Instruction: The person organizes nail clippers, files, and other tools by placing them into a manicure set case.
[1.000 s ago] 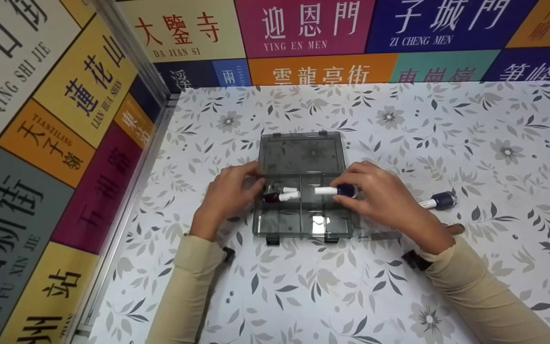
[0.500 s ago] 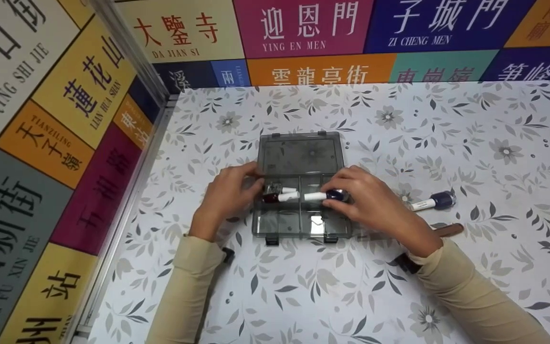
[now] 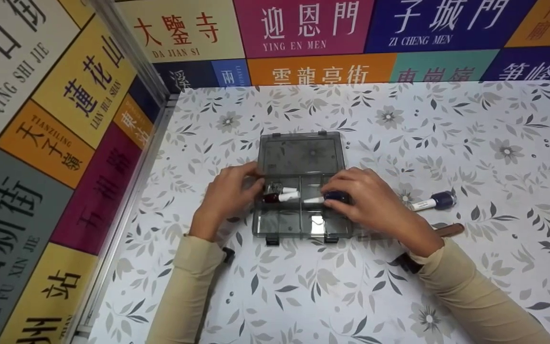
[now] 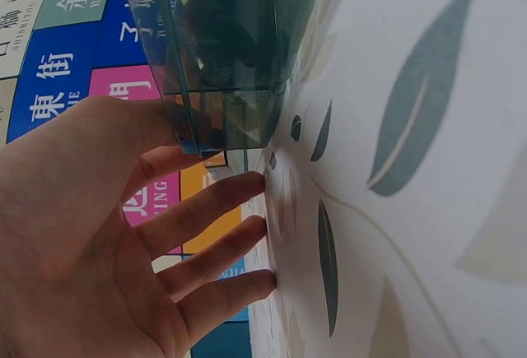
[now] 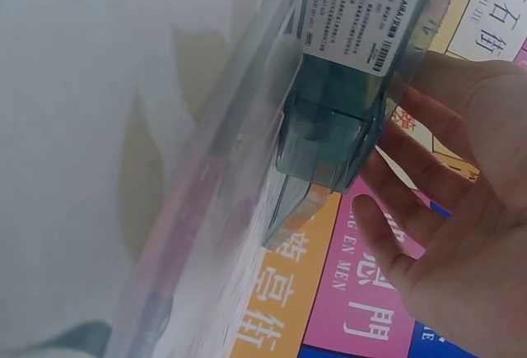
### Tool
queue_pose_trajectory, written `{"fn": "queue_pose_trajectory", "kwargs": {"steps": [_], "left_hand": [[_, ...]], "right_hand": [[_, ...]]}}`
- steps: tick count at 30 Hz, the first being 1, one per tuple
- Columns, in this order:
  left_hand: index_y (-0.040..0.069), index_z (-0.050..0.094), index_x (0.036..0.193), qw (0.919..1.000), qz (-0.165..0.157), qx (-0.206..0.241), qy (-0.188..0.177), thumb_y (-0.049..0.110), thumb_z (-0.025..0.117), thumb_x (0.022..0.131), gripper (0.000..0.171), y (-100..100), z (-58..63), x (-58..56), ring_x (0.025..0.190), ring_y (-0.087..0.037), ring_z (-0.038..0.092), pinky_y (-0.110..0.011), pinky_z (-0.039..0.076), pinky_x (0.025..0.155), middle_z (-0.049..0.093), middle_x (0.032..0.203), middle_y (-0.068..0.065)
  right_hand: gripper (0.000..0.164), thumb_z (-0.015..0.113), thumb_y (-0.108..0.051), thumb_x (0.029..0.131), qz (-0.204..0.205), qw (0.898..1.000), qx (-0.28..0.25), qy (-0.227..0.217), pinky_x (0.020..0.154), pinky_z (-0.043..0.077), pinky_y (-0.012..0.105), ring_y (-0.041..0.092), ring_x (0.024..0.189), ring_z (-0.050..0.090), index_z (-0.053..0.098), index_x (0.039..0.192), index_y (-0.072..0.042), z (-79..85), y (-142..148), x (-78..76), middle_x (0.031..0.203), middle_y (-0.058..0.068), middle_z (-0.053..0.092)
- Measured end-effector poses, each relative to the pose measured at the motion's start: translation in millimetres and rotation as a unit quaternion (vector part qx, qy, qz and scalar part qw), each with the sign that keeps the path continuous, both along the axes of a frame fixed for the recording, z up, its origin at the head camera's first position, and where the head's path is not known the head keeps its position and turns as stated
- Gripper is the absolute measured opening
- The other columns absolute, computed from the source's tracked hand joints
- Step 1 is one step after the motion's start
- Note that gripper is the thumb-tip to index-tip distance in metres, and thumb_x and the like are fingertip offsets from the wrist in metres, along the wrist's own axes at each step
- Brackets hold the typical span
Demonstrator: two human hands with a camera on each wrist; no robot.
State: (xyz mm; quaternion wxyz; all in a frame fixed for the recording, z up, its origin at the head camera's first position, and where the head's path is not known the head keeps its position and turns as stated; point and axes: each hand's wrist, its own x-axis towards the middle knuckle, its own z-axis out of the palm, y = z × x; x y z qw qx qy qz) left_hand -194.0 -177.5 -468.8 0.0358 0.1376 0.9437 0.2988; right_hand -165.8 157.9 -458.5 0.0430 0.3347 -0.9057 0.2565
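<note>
A smoky see-through compartment box (image 3: 302, 174) lies on the table with its lid folded back. At its left side, my left hand (image 3: 227, 193) holds the wall between thumb and forefinger; in the left wrist view the other fingers (image 4: 226, 230) stretch down to the tablecloth. My right hand (image 3: 368, 198) pinches a dark blue nail polish bottle (image 3: 336, 196), lying low in the upper right compartments with its white cap pointing left. A dark red nail polish bottle (image 3: 272, 197) and a clear, speckled one (image 3: 274, 187) lie in the upper left part.
Another dark blue nail polish bottle (image 3: 443, 200) lies on the tablecloth to the right. Nearer me is a slim brown object (image 3: 450, 230), partly hidden by my right forearm. Panels with large lettering (image 3: 303, 28) border the table at the back and left.
My right hand has moved left and down, lowering the dark blue nail polish bottle into the box. The left hand has stayed at the box's side.
</note>
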Motion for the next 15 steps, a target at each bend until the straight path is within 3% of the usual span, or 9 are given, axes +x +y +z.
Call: {"fn": "queue_pose_trajectory", "kwargs": {"steps": [15], "left_hand": [[0.027,0.074,0.117,0.9999,0.005,-0.011,0.005,0.03,0.07,0.104,0.014,1,1.3,0.7,0.125,-0.023,0.072,-0.054,0.059,0.1,0.079,0.126,0.008]], "right_hand": [[0.027,0.082,-0.029,0.097,-0.021,0.999,0.009,-0.029,0.107,0.057,0.053,0.027,0.119,0.071,0.08,0.122,-0.019,5.2,13,3.1,0.126,0.002,0.077]]}}
